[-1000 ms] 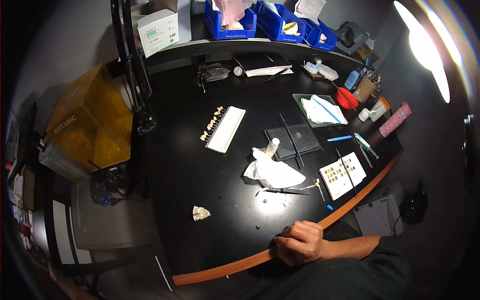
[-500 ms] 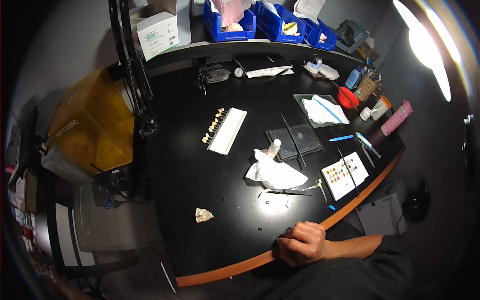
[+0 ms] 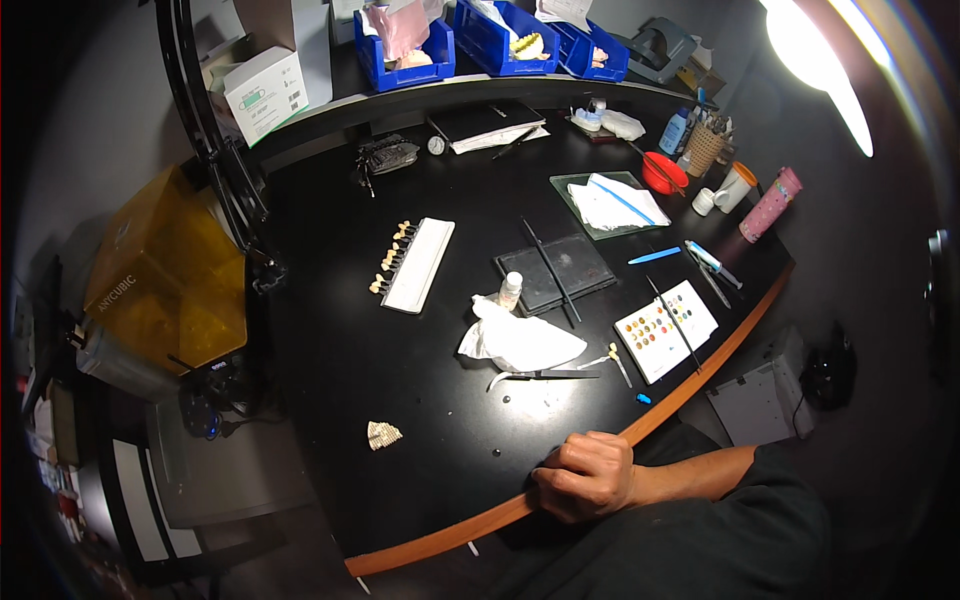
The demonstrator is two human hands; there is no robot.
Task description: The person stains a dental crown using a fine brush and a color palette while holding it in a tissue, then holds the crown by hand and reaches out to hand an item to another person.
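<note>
My right hand [image 3: 586, 474] rests as a closed fist against the table's wooden front edge [image 3: 487, 520]. Its palm side is hidden, so whatever may be inside cannot be made out. Beyond it lie tweezers [image 3: 545, 375] with a dark body, beside a crumpled white tissue [image 3: 525, 343]. A small bottle [image 3: 510, 290] stands behind the tissue. To the right are a small stick with yellowish tips [image 3: 619, 362], a blue cap-like piece [image 3: 643, 398] and a white palette with coloured dots [image 3: 655, 350], a thin brush [image 3: 674, 325] across it. My left hand is out of view.
A tooth shade guide [image 3: 418, 265] lies left of a dark slab [image 3: 590, 270]; a beige beaded piece [image 3: 382, 435] is near left. Farther back are a red bowl [image 3: 664, 173], a pink bottle [image 3: 771, 205] and blue bins [image 3: 505, 55]. An amber cover [image 3: 170, 270] stands at left.
The whole view has shifted, so the table and its things appear farther left. My right fist stays closed at the table edge.
</note>
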